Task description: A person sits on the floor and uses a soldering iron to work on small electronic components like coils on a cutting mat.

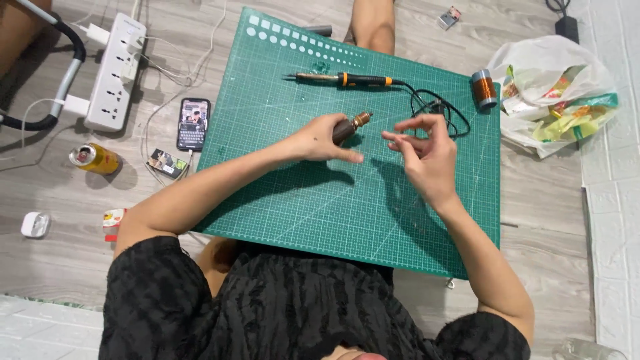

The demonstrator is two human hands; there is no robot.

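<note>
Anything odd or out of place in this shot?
A yellow drink can lies tipped on its side on the floor left of the green cutting mat; no spill shows. The soldering iron lies bare on the mat with no stand. Left hand grips a small brown tool.

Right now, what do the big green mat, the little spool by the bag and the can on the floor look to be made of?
The green mat looks like matte rubbery plastic, with a printed white grid and faint scratches. The spool seems wound with shiny copper-coloured wire between grey ends, probably plastic. The can looks like thin glossy metal, yellow with a silvery top. The left hand holds a small brown, brass-tipped piece; its material is unclear.
</note>
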